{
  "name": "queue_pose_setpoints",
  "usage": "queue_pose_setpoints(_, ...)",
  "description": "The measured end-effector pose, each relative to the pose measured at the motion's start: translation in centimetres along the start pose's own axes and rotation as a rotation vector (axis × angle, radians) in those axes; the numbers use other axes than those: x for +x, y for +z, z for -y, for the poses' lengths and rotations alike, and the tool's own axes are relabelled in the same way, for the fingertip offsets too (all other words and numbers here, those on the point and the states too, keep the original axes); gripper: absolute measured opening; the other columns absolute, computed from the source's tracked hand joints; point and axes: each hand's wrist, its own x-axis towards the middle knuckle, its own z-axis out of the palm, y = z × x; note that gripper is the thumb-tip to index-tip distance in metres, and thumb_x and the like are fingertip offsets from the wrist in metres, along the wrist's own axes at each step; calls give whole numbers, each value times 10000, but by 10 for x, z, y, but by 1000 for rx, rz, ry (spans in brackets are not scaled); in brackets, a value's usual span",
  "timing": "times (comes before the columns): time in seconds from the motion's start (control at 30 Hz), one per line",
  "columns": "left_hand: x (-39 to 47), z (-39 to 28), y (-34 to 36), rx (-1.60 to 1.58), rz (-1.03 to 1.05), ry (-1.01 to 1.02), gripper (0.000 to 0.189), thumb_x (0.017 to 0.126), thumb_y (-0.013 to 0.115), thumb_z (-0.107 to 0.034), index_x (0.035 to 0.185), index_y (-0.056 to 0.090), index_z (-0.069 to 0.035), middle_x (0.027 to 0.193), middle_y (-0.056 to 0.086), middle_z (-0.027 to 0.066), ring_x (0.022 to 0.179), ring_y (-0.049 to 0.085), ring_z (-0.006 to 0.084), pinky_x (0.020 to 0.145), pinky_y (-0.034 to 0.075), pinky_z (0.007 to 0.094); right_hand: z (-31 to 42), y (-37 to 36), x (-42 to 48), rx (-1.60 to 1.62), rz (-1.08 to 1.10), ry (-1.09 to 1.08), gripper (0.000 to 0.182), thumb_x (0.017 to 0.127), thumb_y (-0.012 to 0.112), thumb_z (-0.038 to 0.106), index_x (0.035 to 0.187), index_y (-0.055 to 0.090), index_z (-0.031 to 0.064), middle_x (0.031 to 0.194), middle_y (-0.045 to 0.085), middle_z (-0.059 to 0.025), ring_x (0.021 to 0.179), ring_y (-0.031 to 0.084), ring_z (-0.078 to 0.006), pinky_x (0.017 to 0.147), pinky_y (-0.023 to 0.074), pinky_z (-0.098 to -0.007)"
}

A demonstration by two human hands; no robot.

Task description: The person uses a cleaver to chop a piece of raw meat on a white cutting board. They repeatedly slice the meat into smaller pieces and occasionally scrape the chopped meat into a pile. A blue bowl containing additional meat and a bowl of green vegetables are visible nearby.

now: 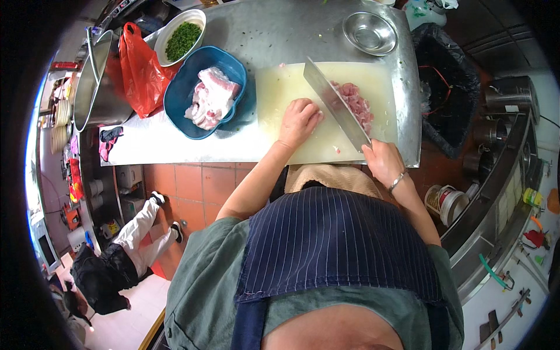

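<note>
My right hand [383, 158] grips the handle of a Chinese cleaver [334, 103]. Its broad blade slants across a pale plastic cutting board [280, 83], pointing away from me. Sliced raw meat [355, 103] lies in a heap along the blade's right side. My left hand [300, 120] rests on the board left of the blade, fingers curled. A tiny pale bit shows at its fingertips; whether the fingers hold meat is hidden. Larger pieces of raw, fatty meat [213, 96] sit in a blue plastic basin [175, 105] left of the board.
On the metal table [280, 26] are a steel bowl [369, 34], a white bowl [162, 46] of chopped greens [183, 40] and a red plastic bag [142, 74]. A large steel pot [87, 94] stands left. A black-lined bin [455, 100] is right. Another person [113, 262] is behind left.
</note>
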Motion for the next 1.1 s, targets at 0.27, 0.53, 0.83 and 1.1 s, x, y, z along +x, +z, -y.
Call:
queue_pose_setpoints(0.27, -2, 3, 2, 22, 18, -28, 160, 757, 673, -101, 875, 582, -44, 938, 581, 112, 917, 546, 334, 829, 450, 419, 11, -6, 6, 43, 136, -36, 289, 896, 542, 209, 790, 603, -53, 716, 595, -301, 719, 619, -455, 653, 498, -494)
queue_pose_setpoints(0.53, -2, 8, 4, 20, 31, 47, 142, 722, 663, -76, 810, 553, -51, 874, 557, 121, 866, 542, 335, 798, 457, 418, 65, 25, 97, 21, 85, -132, 248, 863, 522, 156, 784, 621, -57, 767, 624, -291, 760, 641, -434, 701, 513, -485)
queue_pose_setpoints(0.83, 2, -2, 0, 22, -71, -62, 141, 753, 647, -83, 860, 561, -50, 944, 551, 141, 927, 514, 355, 842, 439, 429, 15, 1, 44, -20, 145, -55, 288, 873, 543, 214, 775, 620, -46, 783, 619, -290, 771, 624, -448, 705, 493, -503)
queue_pose_setpoints(1.1, -2, 6, 5, 57, -43, -64, 178, 727, 630, -48, 897, 577, -48, 935, 569, 154, 912, 523, 368, 823, 446, 438, -2, -2, -3, 2, 83, -24, 353, 904, 540, 272, 754, 590, -43, 730, 592, -287, 704, 608, -451, 613, 467, -498)
